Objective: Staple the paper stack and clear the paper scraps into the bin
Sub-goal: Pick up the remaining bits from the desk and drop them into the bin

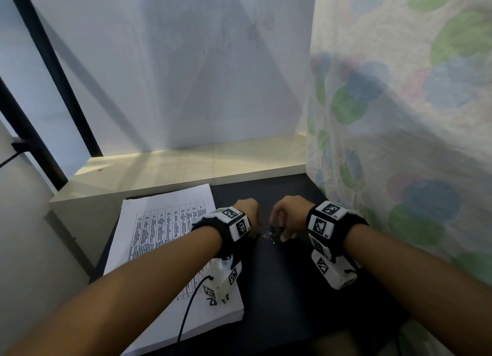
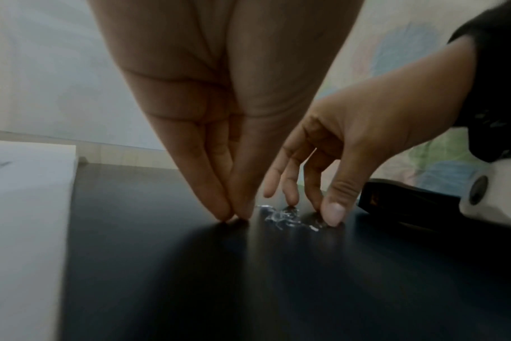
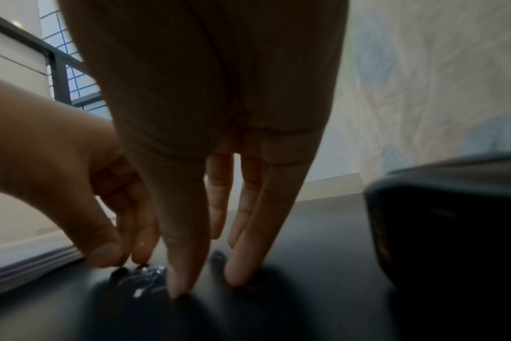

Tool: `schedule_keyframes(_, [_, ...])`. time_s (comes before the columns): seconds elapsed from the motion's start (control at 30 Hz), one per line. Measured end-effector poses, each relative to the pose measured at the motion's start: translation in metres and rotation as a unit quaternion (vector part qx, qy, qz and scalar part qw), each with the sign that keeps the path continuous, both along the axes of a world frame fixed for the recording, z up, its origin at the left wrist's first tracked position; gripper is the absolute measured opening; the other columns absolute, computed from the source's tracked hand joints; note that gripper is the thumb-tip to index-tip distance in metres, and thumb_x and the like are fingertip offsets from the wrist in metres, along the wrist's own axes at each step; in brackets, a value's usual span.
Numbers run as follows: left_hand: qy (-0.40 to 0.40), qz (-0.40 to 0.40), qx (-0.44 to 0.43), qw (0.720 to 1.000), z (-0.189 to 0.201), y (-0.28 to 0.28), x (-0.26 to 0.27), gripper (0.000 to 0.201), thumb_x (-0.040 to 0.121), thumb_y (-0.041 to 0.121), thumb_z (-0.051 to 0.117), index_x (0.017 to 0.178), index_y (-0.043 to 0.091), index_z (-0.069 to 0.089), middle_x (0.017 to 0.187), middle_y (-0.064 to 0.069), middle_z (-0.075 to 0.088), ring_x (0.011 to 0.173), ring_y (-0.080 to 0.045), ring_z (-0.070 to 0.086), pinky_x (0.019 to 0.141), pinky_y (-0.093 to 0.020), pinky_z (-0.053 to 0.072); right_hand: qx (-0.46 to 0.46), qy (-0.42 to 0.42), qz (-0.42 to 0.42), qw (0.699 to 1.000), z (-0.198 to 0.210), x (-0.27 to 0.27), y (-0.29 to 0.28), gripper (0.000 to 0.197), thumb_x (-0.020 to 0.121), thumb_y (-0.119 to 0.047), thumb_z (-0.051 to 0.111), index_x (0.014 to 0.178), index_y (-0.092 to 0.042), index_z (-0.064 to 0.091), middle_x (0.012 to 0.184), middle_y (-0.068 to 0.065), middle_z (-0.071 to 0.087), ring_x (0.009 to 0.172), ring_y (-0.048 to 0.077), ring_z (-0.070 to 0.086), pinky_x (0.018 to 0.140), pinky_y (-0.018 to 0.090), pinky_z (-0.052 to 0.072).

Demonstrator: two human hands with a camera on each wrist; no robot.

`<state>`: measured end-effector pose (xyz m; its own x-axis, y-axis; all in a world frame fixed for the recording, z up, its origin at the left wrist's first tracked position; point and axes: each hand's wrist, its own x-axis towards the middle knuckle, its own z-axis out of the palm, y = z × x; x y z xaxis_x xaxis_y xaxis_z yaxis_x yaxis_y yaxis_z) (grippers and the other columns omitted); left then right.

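Note:
A small pile of shiny scraps (image 1: 269, 234) (image 2: 283, 216) (image 3: 143, 279) lies on the black table (image 1: 279, 289) between my hands. My left hand (image 1: 249, 211) (image 2: 234, 218) has thumb and forefinger tips together on the table at the pile's left edge; whether a scrap sits between them is hidden. My right hand (image 1: 282, 222) (image 2: 312, 211) (image 3: 207, 286) stands over the pile with straight, spread fingers, its tips on the table beside the scraps. The white printed paper stack (image 1: 159, 222) (image 2: 24, 207) lies flat to the left, under my left forearm.
A black stapler (image 2: 409, 207) (image 3: 452, 207) rests on the table just right of my right hand. A pale wooden shelf (image 1: 186, 166) runs along the back. A patterned curtain (image 1: 399, 115) hangs on the right. No bin is in view.

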<state>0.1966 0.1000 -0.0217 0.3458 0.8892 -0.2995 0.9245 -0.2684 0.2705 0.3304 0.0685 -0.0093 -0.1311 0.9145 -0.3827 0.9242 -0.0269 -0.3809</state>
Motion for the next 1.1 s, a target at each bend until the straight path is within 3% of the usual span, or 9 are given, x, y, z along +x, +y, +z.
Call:
schedule_keyframes(0.1, [-0.007, 0.0, 0.008, 1.0, -0.003, 0.001, -0.002, 0.029, 0.079, 0.011, 0.07, 0.108, 0.006, 0.07, 0.113, -0.012, 0.072, 0.106, -0.025, 0.067, 0.088, -0.03, 0.053, -0.01, 0.016, 0.017, 1.0, -0.001, -0.002, 0.0, 0.053, 0.07, -0.005, 0.081, 0.12, -0.014, 0.065, 0.096, 0.002, 0.059, 0.076, 0.024, 0.065, 0.069, 0.028, 0.06])
schedule_keyframes(0.2, [-0.007, 0.0, 0.01, 1.0, -0.006, 0.001, -0.002, 0.028, 0.079, 0.01, 0.068, 0.106, 0.005, 0.071, 0.111, -0.013, 0.072, 0.104, -0.027, 0.067, 0.089, -0.032, 0.054, 0.003, 0.019, 0.019, 1.0, -0.001, -0.01, 0.004, 0.037, 0.072, -0.01, 0.08, 0.108, -0.008, 0.072, 0.092, 0.004, 0.065, 0.068, 0.022, 0.066, 0.064, 0.024, 0.058])
schedule_keyframes(0.37, [-0.007, -0.004, 0.009, 1.0, -0.008, 0.002, -0.004, 0.03, 0.079, 0.01, 0.069, 0.108, 0.006, 0.07, 0.114, -0.012, 0.071, 0.107, -0.026, 0.066, 0.093, -0.033, 0.054, 0.013, 0.033, 0.003, 0.999, -0.006, -0.014, 0.006, 0.02, 0.074, -0.009, 0.078, 0.093, -0.002, 0.077, 0.096, 0.016, 0.075, 0.076, 0.025, 0.071, 0.081, 0.035, 0.06])
schedule_keyframes(0.47, [-0.007, -0.003, 0.013, 1.0, -0.009, 0.002, -0.004, 0.031, 0.079, 0.011, 0.069, 0.109, 0.005, 0.069, 0.115, -0.012, 0.07, 0.107, -0.027, 0.066, 0.094, -0.034, 0.054, 0.017, 0.014, 0.002, 1.0, -0.008, -0.017, 0.005, 0.016, 0.076, -0.008, 0.076, 0.091, -0.001, 0.077, 0.088, 0.014, 0.075, 0.057, 0.017, 0.063, 0.081, 0.034, 0.06])
schedule_keyframes(0.67, [-0.009, -0.001, 0.022, 1.0, -0.01, -0.002, -0.005, 0.027, 0.081, 0.014, 0.067, 0.107, 0.007, 0.07, 0.115, -0.011, 0.07, 0.105, -0.027, 0.066, 0.093, -0.033, 0.054, 0.011, -0.033, 0.015, 0.999, -0.009, -0.025, 0.002, 0.012, 0.083, -0.003, 0.063, 0.081, -0.01, 0.073, 0.1, 0.018, 0.075, 0.06, 0.021, 0.067, 0.078, 0.034, 0.059])
schedule_keyframes(0.77, [-0.018, 0.004, 0.021, 1.0, -0.009, -0.003, -0.006, 0.028, 0.081, 0.014, 0.066, 0.108, 0.005, 0.07, 0.115, -0.013, 0.07, 0.105, -0.027, 0.066, 0.092, -0.032, 0.054, 0.01, -0.07, 0.026, 0.997, -0.011, -0.029, 0.0, 0.019, 0.088, -0.006, 0.057, 0.099, -0.004, 0.073, 0.109, 0.017, 0.072, 0.092, 0.032, 0.071, 0.073, 0.033, 0.056])
schedule_keyframes(0.87, [-0.025, 0.009, 0.023, 0.999, -0.009, -0.004, -0.007, 0.028, 0.082, 0.014, 0.064, 0.108, 0.004, 0.07, 0.114, -0.013, 0.07, 0.104, -0.028, 0.067, 0.09, -0.031, 0.053, 0.007, -0.113, 0.046, 0.993, -0.015, -0.034, -0.003, 0.025, 0.089, -0.007, 0.054, 0.11, 0.0, 0.067, 0.119, 0.017, 0.067, 0.11, 0.033, 0.063, 0.092, 0.037, 0.052])
schedule_keyframes(0.97, [-0.037, 0.014, 0.028, 0.999, -0.01, -0.005, -0.008, 0.026, 0.083, 0.014, 0.064, 0.106, 0.006, 0.071, 0.112, -0.013, 0.071, 0.103, -0.027, 0.067, 0.087, -0.028, 0.052, 0.013, -0.127, 0.061, 0.99, -0.02, -0.036, -0.006, 0.006, 0.09, -0.007, 0.052, 0.09, -0.006, 0.058, 0.123, 0.019, 0.063, 0.114, 0.034, 0.059, 0.094, 0.037, 0.048])
schedule_keyframes(1.1, [-0.041, 0.023, 0.023, 0.999, -0.01, -0.005, -0.01, 0.026, 0.082, 0.015, 0.065, 0.106, 0.007, 0.072, 0.112, -0.012, 0.071, 0.103, -0.027, 0.067, 0.088, -0.029, 0.053, 0.023, -0.139, 0.072, 0.987, -0.022, -0.034, -0.008, 0.029, 0.09, -0.006, 0.051, 0.064, -0.014, 0.04, 0.122, 0.019, 0.062, 0.112, 0.034, 0.059, 0.089, 0.035, 0.048])
